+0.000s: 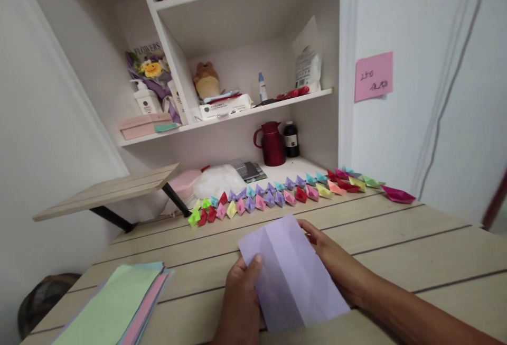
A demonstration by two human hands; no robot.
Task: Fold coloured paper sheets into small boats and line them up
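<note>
A lavender sheet of paper [293, 281] with lengthwise creases is held up above the wooden table, its near end tilted toward me. My left hand [243, 287] grips its left edge, thumb on top and the other fingers mostly behind the sheet. At the right edge is my right hand [330, 255], fingers curled around and partly hidden behind the paper. To the left lies a stack of coloured paper [114, 297], pale green on top with pink and blue edges showing. Beyond the sheet stand rows of small folded paper boats [269, 198] in many colours.
A raised wooden stand [106, 192] with black legs occupies the table's left rear. Behind the boats are a white plastic bag [217, 181], a red jug [272, 144] and a dark bottle [291, 140]. White shelves [245, 110] rise above; a pink note [373, 75] hangs on the right wall.
</note>
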